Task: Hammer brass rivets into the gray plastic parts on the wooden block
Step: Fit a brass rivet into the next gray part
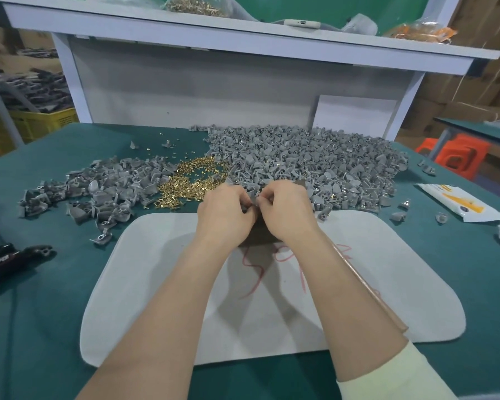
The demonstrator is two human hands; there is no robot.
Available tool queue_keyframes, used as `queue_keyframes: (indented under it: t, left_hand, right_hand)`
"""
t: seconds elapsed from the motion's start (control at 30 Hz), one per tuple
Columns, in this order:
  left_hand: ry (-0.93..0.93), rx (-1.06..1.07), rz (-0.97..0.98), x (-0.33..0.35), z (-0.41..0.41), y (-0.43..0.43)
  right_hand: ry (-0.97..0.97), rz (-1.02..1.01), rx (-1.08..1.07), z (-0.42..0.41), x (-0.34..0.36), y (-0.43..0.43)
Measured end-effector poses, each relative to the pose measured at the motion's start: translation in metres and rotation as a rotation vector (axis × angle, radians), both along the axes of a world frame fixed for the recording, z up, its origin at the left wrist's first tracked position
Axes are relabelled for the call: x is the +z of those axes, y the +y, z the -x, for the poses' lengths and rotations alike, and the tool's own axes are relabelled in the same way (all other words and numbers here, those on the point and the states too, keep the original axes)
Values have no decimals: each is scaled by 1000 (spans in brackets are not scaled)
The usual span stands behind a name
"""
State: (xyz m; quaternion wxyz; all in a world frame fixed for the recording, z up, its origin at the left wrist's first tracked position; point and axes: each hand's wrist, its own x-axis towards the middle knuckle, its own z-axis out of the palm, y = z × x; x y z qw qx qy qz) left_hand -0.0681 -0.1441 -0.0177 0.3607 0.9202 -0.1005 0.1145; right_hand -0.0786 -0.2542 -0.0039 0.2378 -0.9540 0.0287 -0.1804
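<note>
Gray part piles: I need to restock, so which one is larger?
The right pile, right of the brass rivets; it spreads far wider and deeper than the left pile.

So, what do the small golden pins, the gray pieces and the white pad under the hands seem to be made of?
Golden pins: probably brass, given the yellow metallic shine.
Gray pieces: likely moulded plastic, as they are matte, evenly gray and repeat the same shapes.
White pad: looks like felt or foam, with a soft matte surface and rounded corners; I cannot tell which.
</note>
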Motion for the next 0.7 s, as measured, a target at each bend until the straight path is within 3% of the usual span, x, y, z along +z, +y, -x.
queue_keyframes:
  t: [0.4, 0.5, 0.63, 0.7]
  left_hand:
    - [-19, 19, -3, -2, 1, 2]
    - [-10, 26, 3, -2, 0, 3]
    - [-4, 62, -15, 1, 0, 4]
    - [2, 60, -4, 1, -1, 4]
  right_hand:
    - [-5, -71, 38, 0, 1, -7]
    - [-79, -154, -127, 0, 7, -31]
    - [330, -3, -238, -1, 4, -57]
    - [402, -21, -198, -1, 4, -56]
